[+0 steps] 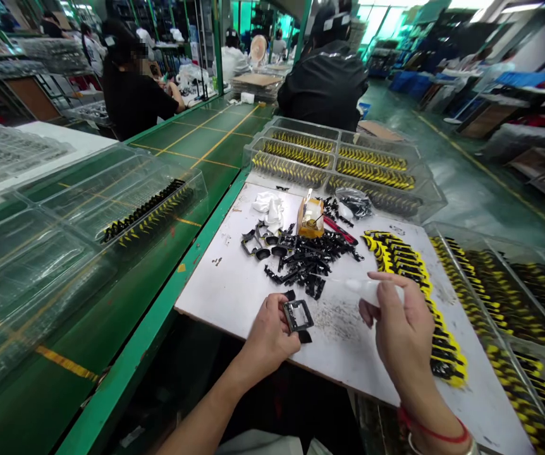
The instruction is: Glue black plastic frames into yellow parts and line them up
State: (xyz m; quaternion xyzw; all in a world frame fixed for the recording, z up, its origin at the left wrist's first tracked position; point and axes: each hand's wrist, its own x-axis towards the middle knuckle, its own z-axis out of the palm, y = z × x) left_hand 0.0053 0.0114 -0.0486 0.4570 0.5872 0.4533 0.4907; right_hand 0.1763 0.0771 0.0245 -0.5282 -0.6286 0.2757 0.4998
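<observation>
My left hand (275, 325) grips a small black frame-shaped part (298, 316) by its left side, over the front edge of the white board (234, 303). My right hand (398, 309) is closed around a white bottle (372, 291) with a thin pale tip, which points left towards the pile of black plastic parts (310, 256). The tip is apart from the frame-shaped part. To the right of the pile lie rows of black and yellow parts (410, 272), partly behind my right hand. Several black frame pieces (258, 243) lie left of the pile.
Clear trays of yellow-black parts stand behind (339, 158) and at the right (504, 316). An orange box (310, 218), white tissue (270, 208) and red-handled tool (341, 230) lie at the back. Left is a green conveyor (159, 265) with clear trays. Two people sit beyond.
</observation>
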